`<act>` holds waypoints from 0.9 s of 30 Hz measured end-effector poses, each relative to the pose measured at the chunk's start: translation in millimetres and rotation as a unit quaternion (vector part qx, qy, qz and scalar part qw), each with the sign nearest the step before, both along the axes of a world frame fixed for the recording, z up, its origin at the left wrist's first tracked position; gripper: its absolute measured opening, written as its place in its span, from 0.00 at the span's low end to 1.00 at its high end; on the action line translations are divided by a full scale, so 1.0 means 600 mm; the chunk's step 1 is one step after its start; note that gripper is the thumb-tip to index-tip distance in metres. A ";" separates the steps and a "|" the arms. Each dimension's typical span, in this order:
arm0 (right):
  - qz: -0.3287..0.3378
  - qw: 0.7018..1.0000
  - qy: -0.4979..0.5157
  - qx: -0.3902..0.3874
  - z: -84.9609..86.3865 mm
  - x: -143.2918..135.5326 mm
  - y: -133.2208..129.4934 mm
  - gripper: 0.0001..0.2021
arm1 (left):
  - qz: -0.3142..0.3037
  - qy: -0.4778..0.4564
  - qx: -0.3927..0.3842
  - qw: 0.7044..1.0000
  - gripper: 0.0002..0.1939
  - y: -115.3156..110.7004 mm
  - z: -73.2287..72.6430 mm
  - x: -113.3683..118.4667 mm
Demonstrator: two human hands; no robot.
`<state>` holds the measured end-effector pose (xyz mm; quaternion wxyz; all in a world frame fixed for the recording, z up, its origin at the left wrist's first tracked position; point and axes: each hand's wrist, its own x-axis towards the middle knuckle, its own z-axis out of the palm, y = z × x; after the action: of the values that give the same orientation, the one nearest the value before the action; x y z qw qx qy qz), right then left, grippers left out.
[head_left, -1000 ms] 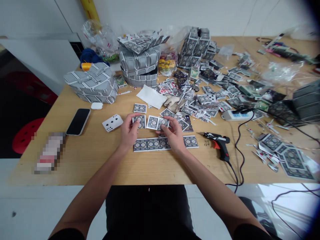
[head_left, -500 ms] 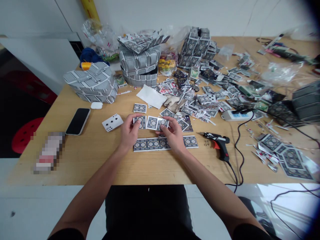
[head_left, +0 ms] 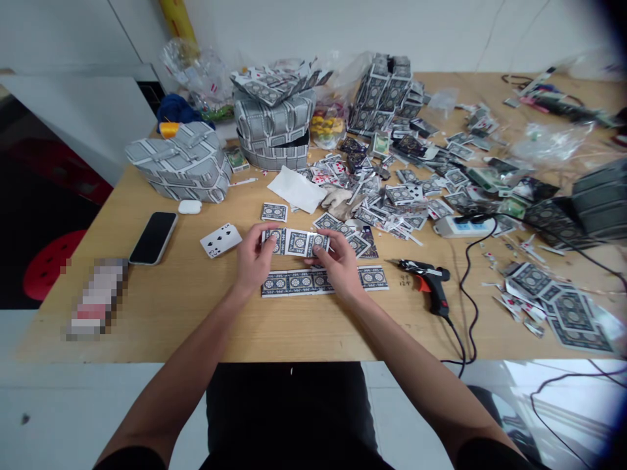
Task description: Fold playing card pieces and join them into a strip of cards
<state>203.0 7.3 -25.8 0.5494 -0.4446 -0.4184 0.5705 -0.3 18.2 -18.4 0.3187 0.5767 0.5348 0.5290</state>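
Three panels (head_left: 297,243) form a row between the hands; take them as the dial's centre, twelve pointing away from the person. The left hand (head_left: 253,258) pinches the nine o'clock end, thumb on top; the right hand (head_left: 341,261) grips the three o'clock end likewise. The left panel's edge seems to meet its neighbour's, but whether that seam is bonded I cannot tell. Uneven tilt between the hands could open or skew it, and a hard squeeze could bow such thin card.

At six o'clock, just below, lies a long strip (head_left: 300,282), partly covered by the right hand; a dropped wrist might nudge it out of line. Between three and four, the glue gun (head_left: 426,281) points its nozzle toward the strip's end. The right forearm might brush it on a wide swing, and its cord (head_left: 473,326), running over the near edge, could drag it if snagged.

A small piece (head_left: 274,211) sits at eleven, paper (head_left: 296,189) at twelve, scraps (head_left: 386,202) crowd two, and a card (head_left: 220,241) lies at nine, with the phone (head_left: 153,239) beyond. The easiest room for moving seems to be toward seven and eight, over bare table (head_left: 196,320) up to its near edge.
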 end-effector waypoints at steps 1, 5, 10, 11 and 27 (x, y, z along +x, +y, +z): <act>0.001 1.000 0.000 0.000 0.000 0.000 0.000 0.22 | 0.000 0.000 0.001 1.000 0.10 0.000 0.000 0.000; 0.001 1.000 -0.009 0.004 -0.002 0.001 0.001 0.20 | 0.005 -0.006 0.001 1.000 0.10 0.000 -0.002 0.001; 0.002 1.000 -0.015 0.007 -0.003 0.001 0.001 0.20 | 0.009 -0.043 -0.011 0.999 0.12 0.000 -0.003 0.004; 0.002 1.000 -0.014 0.007 -0.003 0.001 0.000 0.20 | 0.010 -0.049 -0.012 0.999 0.12 0.000 -0.003 0.005; -0.009 1.000 0.000 0.006 -0.004 -0.002 0.001 0.27 | 0.008 -0.072 -0.019 0.997 0.15 -0.001 0.000 0.008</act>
<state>202.0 7.8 -27.9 0.5577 -0.4447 -0.4177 0.5628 4.2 17.5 -18.4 0.3624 0.5267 0.5252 0.5616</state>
